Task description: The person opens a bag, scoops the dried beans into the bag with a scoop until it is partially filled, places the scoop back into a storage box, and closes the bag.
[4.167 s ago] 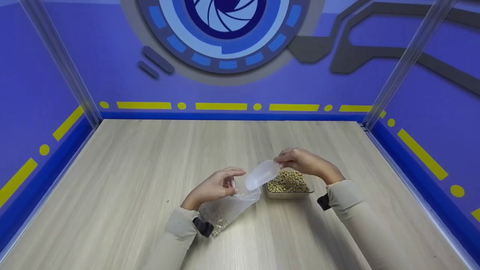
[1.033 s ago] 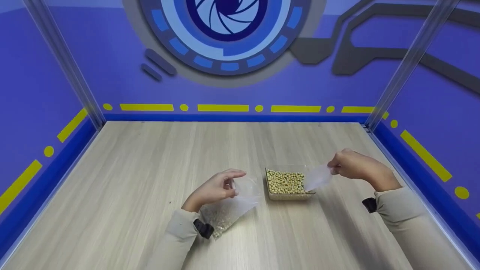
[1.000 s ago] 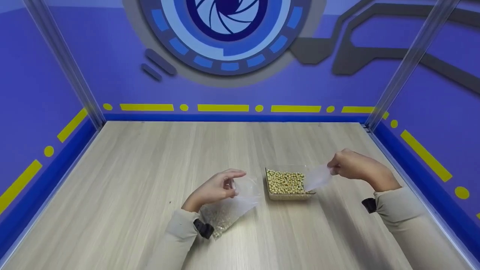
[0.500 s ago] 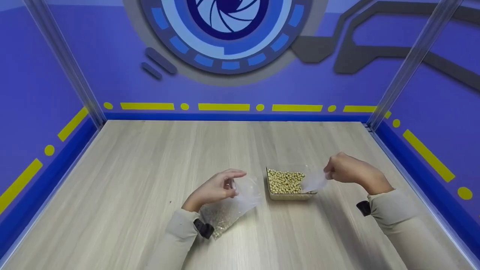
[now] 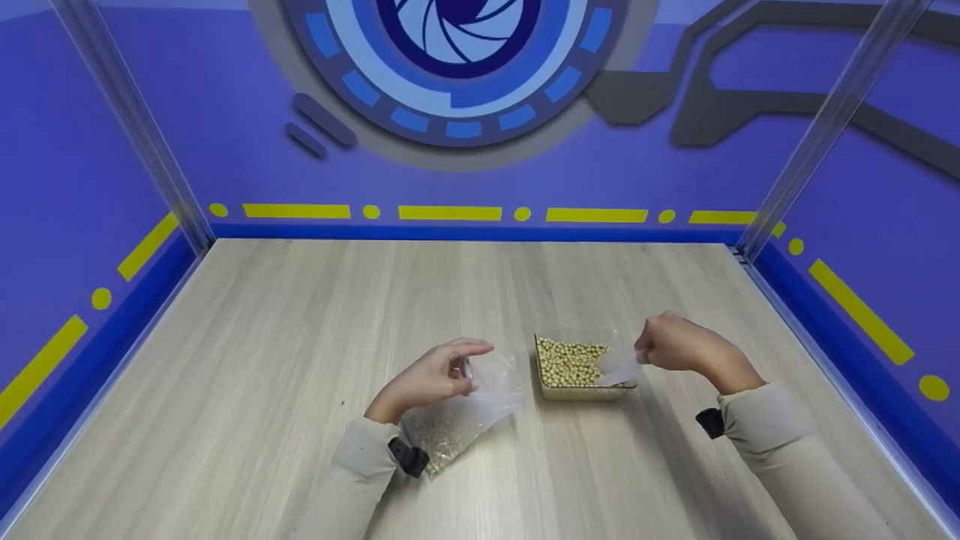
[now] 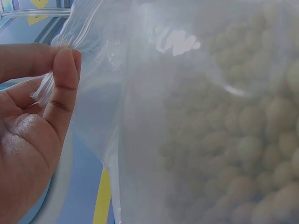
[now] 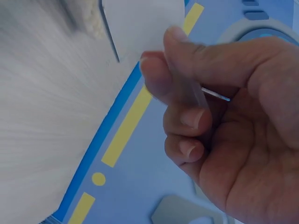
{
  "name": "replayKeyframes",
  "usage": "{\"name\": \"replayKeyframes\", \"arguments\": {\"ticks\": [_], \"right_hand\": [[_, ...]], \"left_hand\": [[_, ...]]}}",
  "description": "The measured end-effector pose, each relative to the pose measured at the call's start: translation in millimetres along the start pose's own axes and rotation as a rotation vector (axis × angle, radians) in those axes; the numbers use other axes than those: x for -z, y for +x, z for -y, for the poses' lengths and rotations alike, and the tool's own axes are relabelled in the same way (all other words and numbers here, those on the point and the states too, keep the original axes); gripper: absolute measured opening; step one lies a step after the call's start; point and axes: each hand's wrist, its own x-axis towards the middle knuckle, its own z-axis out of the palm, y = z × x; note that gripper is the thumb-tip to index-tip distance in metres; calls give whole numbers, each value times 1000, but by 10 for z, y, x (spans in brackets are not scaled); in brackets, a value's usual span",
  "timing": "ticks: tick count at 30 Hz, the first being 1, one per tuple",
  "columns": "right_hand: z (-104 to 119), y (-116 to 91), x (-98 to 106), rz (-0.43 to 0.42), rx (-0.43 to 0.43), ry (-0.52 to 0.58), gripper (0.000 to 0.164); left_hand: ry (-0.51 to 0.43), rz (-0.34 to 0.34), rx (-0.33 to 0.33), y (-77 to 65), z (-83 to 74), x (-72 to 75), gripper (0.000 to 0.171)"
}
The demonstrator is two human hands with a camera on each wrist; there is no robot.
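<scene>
My left hand [image 5: 431,376] pinches the gathered rim of a clear zip bag [image 6: 100,93] between thumb and fingers, keeping its mouth spread. Round beige soybeans [image 6: 252,149] lie in the lower part of the bag, seen through its cloudy plastic. My right hand [image 5: 686,346] grips the handle of a translucent white scoop [image 5: 619,366], fingers curled round it in the right wrist view [image 7: 201,98]. The scoop's front end dips into soybeans [image 5: 570,363] at the right side of a clear rectangular container [image 5: 581,393]. That container stands just right of the bag's mouth.
A pale wood-grain table [image 5: 337,300] carries everything. Blue printed walls [image 5: 450,180] enclose it at the back and both sides, with metal posts [image 5: 814,127] at the rear corners. A tiny dark speck [image 5: 343,403] lies left of the left hand.
The right hand has moved from above the bag to the container's right side, then pushed the scoop leftward and down into the soybeans. The left hand keeps its place at the bag.
</scene>
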Motion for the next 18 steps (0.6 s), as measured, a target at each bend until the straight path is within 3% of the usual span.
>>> {"name": "replayKeyframes", "arguments": {"ticks": [4, 14, 18], "right_hand": [[0, 20, -43, -9, -44, 37, 12], [-46, 21, -180, -107, -54, 93, 12], [-79, 32, -244, -133, -44, 122, 20]], "left_hand": [[-2, 0, -2, -3, -4, 2, 57], [14, -1, -21, -1, 16, -7, 57], [20, 1, -27, -3, 8, -13, 56]]}}
